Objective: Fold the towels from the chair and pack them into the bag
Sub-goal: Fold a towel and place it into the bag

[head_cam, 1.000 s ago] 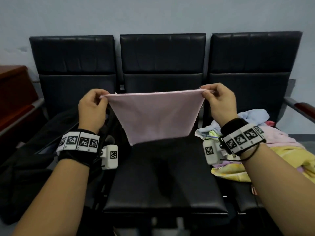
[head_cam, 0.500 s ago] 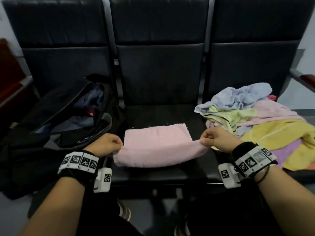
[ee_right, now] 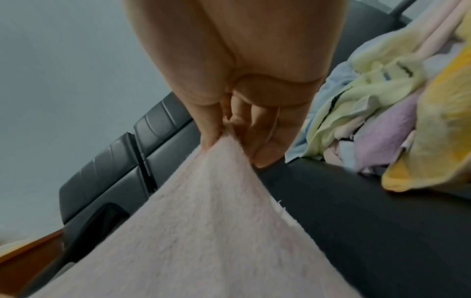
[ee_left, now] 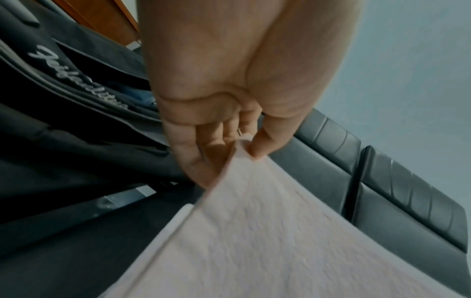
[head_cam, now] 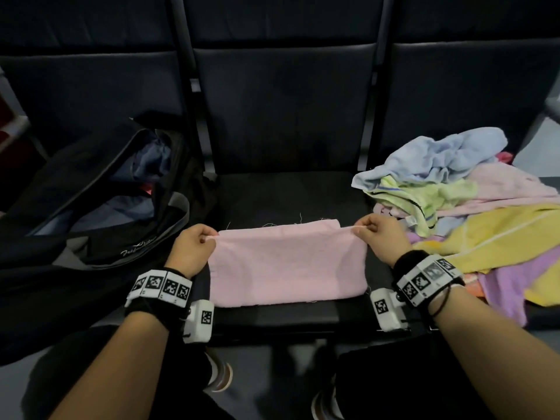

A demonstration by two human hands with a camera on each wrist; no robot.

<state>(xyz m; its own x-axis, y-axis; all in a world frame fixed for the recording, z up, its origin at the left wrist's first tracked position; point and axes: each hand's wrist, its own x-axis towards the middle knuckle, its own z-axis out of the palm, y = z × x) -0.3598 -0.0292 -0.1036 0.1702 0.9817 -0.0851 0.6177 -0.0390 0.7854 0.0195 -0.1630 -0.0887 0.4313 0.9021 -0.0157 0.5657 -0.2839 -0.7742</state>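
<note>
A pink towel [head_cam: 288, 262] lies folded over on the middle seat [head_cam: 272, 195] of a row of black chairs. My left hand [head_cam: 194, 247] pinches its far left corner [ee_left: 242, 149] between thumb and fingers. My right hand [head_cam: 378, 237] pinches the far right corner [ee_right: 226, 141] the same way. The upper layer is stretched between both hands over the lower one. An open black bag [head_cam: 100, 201] sits on the left seat, with dark blue cloth inside. A heap of unfolded towels [head_cam: 454, 195], blue, green, pink, yellow and purple, covers the right seat.
Black chair backs [head_cam: 281, 95] rise right behind the seats. A metal armrest [head_cam: 551, 107] shows at the far right edge. My legs and shoes [head_cam: 221, 374] are below the front edge of the middle seat.
A second ago both hands held the towel up in the air, hanging. They lowered it onto the middle seat and have carried the near edge away from me over the lower layer.
</note>
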